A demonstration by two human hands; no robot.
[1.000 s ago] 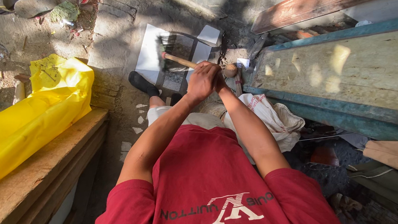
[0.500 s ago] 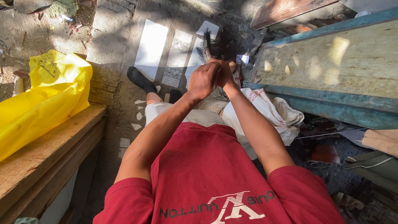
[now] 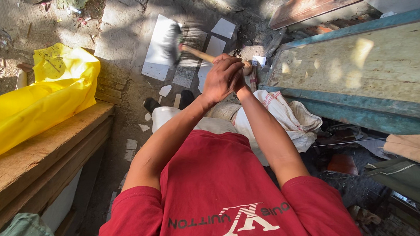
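Hammer (image 3: 196, 47) is being gripped by its pale wooden handle just above the middle of the frame, the long axis slanting from the blurred dark head at upper left down and right into the hands. Going left to right: a yellow plastic sheet (image 3: 16, 107) is lying over wooden planks (image 3: 24, 167) at the left edge; white tile pieces (image 3: 161, 46) are lying on the concrete floor (image 3: 118, 22) under the hammer head. The left hand (image 3: 221, 76) is wrapping its fingers tight around the handle, sitting nearer the head, while the right hand (image 3: 242, 79) is mostly hiding behind it, apparently closing on the butt end, though I cannot tell its grip for sure. The head is smearing with motion, so its shape is hard to read. Further right, a white cloth sack (image 3: 284, 117) is lying beside a weathered blue-edged board (image 3: 375, 71).
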